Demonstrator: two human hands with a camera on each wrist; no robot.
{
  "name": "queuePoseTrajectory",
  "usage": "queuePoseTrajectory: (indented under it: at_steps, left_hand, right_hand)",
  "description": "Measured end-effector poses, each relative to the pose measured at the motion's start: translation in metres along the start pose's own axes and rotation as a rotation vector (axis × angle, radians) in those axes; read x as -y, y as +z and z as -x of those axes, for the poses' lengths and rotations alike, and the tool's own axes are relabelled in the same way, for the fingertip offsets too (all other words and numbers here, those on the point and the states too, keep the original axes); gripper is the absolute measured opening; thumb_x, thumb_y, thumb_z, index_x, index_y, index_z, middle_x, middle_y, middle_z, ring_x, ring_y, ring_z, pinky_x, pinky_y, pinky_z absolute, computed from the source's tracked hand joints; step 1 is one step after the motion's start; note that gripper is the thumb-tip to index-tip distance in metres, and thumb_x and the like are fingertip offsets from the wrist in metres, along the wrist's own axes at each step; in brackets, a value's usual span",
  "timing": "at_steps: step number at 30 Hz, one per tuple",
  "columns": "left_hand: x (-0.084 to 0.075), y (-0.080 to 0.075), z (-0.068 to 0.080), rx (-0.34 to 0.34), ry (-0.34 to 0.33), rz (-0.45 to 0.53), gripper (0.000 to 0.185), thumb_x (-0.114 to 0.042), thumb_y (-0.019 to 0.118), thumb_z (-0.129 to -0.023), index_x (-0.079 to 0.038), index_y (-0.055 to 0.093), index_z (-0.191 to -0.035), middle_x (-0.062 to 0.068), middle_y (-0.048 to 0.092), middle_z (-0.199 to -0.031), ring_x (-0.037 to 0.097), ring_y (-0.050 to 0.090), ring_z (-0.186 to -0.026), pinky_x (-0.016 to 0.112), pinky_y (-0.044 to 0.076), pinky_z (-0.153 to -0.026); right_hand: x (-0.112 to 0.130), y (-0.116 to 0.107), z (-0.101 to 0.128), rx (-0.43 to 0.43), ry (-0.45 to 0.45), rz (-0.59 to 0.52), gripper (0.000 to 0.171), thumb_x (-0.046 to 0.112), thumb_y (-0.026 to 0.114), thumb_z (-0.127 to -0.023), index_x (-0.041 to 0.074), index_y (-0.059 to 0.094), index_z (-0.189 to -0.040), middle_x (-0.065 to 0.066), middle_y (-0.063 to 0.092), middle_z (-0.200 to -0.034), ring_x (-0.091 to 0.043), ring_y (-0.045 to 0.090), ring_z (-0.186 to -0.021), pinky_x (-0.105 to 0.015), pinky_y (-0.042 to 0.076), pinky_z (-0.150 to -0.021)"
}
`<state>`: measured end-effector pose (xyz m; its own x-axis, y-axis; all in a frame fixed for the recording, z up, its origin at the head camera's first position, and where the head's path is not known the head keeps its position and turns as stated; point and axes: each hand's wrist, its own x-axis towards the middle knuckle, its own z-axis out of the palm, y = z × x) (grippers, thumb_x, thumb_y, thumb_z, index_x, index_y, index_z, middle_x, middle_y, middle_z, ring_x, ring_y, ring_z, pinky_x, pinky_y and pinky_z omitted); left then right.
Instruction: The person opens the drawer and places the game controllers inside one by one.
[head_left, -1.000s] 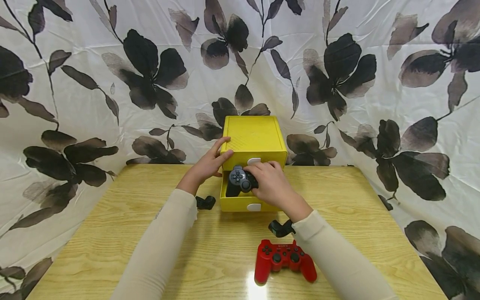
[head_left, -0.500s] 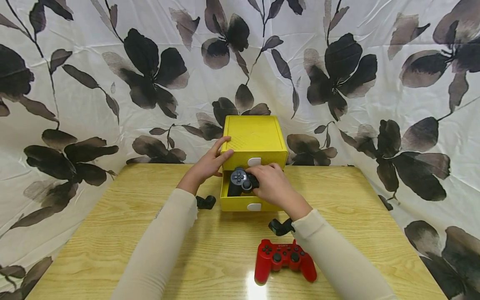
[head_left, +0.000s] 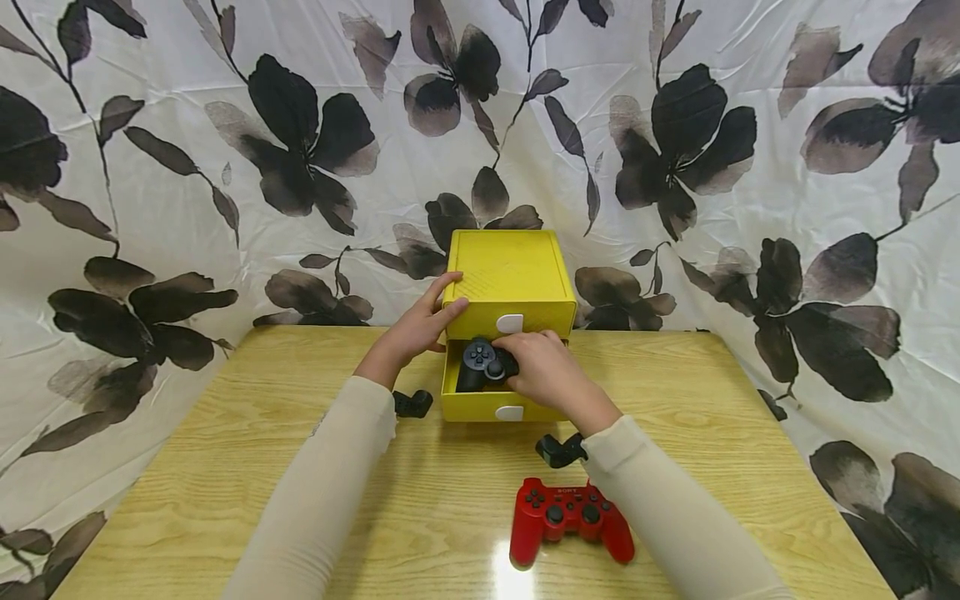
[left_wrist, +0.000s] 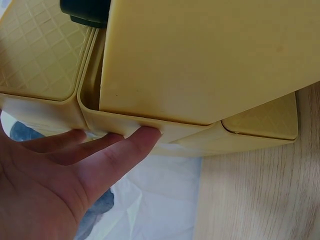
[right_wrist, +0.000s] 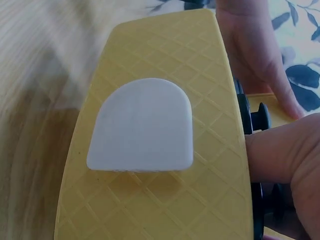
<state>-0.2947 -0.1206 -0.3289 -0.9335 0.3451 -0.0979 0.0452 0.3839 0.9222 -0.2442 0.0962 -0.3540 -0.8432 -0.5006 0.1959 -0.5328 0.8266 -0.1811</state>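
Observation:
A yellow two-drawer box (head_left: 510, 275) stands at the table's back edge, its lower drawer (head_left: 480, 407) pulled open. My right hand (head_left: 546, 368) grips a black game controller (head_left: 482, 364) that sits low inside that drawer. My left hand (head_left: 415, 330) rests on the box's upper left corner with straight fingers. In the left wrist view those fingers (left_wrist: 107, 150) lie flat against the yellow box (left_wrist: 200, 60). The right wrist view shows the drawer front with its white handle (right_wrist: 142, 125), and the black controller (right_wrist: 251, 117) behind it under my fingers (right_wrist: 280, 152).
A red game controller (head_left: 570, 517) lies on the wooden table (head_left: 225, 467) near the front, beside my right forearm. Small black devices sit at my left wrist (head_left: 412, 403) and right wrist (head_left: 558, 451). A flower-print cloth (head_left: 225, 167) hangs behind and around the table.
My right hand has lowered the black controller slightly deeper into the open drawer. The left hand and the red controller have stayed in place.

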Motion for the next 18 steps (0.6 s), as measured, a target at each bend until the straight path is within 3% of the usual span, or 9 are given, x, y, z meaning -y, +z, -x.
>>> queuePoseTrajectory:
  at_steps: [10,18]
  left_hand:
    - [-0.001,0.000,0.000,-0.004,-0.004,-0.008,0.060,-0.046,0.049,-0.099,-0.041,0.019,-0.150,0.019,0.024,-0.158,0.044,0.038,-0.137,0.065,0.046,-0.091]
    - [-0.002,0.000,0.001,-0.007,-0.009,-0.010,0.060,-0.045,0.048,-0.099,-0.041,0.018,-0.151,0.019,0.024,-0.158,0.044,0.038,-0.138,0.065,0.046,-0.092]
  right_hand:
    - [-0.005,0.005,-0.004,0.010,-0.012,-0.020,0.048,0.013,0.078,-0.077,0.012,0.066,-0.124,-0.002,0.071,-0.116,-0.024,0.066,-0.107,-0.042,0.045,-0.097]
    - [-0.010,0.007,-0.007,0.069,0.010,-0.098,0.046,0.008,0.075,-0.079,0.012,0.066,-0.123,-0.004,0.071,-0.116,-0.025,0.065,-0.101,-0.038,0.051,-0.090]
